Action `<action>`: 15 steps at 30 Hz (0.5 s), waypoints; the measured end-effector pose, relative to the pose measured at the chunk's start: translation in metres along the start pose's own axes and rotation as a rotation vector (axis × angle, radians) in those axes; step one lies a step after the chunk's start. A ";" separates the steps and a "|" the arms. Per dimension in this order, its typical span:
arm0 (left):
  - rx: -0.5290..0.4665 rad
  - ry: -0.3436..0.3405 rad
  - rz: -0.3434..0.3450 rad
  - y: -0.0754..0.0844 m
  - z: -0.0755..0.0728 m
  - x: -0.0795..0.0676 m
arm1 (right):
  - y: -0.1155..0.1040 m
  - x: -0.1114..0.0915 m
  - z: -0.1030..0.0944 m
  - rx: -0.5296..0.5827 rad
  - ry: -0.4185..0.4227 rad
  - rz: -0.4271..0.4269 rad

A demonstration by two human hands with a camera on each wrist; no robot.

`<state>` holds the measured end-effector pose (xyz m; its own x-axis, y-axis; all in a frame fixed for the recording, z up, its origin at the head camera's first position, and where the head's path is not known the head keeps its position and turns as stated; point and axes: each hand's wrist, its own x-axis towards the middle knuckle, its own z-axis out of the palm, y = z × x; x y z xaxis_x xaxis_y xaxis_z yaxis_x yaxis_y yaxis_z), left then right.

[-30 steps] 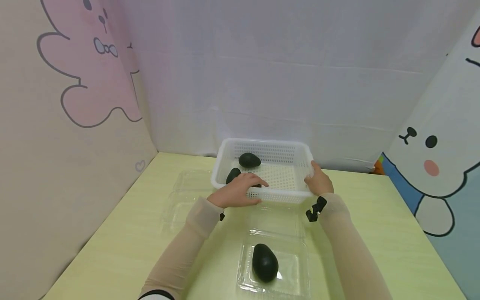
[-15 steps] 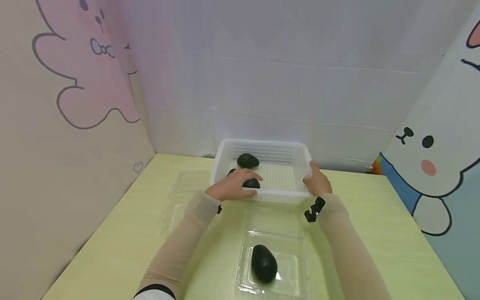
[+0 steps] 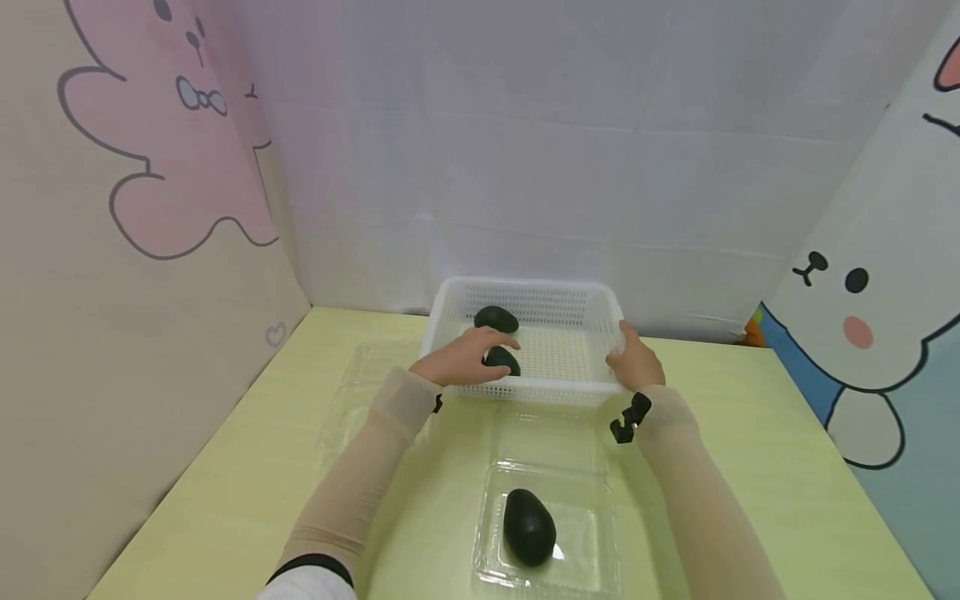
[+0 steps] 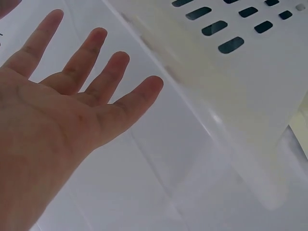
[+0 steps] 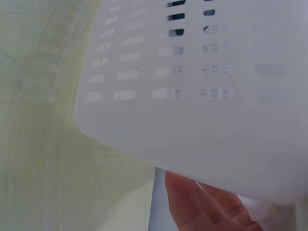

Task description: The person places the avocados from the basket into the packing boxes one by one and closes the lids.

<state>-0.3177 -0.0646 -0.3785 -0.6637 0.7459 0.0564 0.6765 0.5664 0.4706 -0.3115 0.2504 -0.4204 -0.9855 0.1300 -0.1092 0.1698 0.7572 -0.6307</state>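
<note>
Over the near left part of a white perforated plastic basket (image 3: pixel 562 387) my left hand (image 3: pixel 459 358) reaches in, thumb and fingers spread beside a dark green avocado (image 3: pixel 502 361). In the left wrist view the left fingers (image 4: pixel 118 77) are extended near the basket's rim. Behind that hand lies another avocado (image 3: pixel 496 318). My right hand (image 3: pixel 636 362) grips the basket's right end; in the right wrist view its fingers (image 5: pixel 192 204) show at the bottom, partly hidden by the basket wall. Closer to me, one more avocado (image 3: pixel 528 527) sits in an open clear plastic clamshell (image 3: pixel 592 533).
A second open clear clamshell (image 3: pixel 369 367) lies left of the basket, partly behind the left forearm. The basket stands near the table's (image 3: pixel 735 433) back edge, close to a white curtain (image 3: pixel 525 167). Printed cartoon walls flank both sides.
My left hand has moved farther into the basket and lies round the near avocado, covering the one at the left. The right hand keeps its grip on the basket.
</note>
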 end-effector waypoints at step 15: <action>-0.051 -0.054 -0.081 -0.024 -0.008 0.013 | -0.002 -0.002 -0.001 0.000 0.003 0.008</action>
<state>-0.3453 -0.0714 -0.3816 -0.6960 0.7174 -0.0307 0.6036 0.6078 0.5160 -0.3095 0.2493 -0.4184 -0.9841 0.1381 -0.1116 0.1775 0.7563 -0.6297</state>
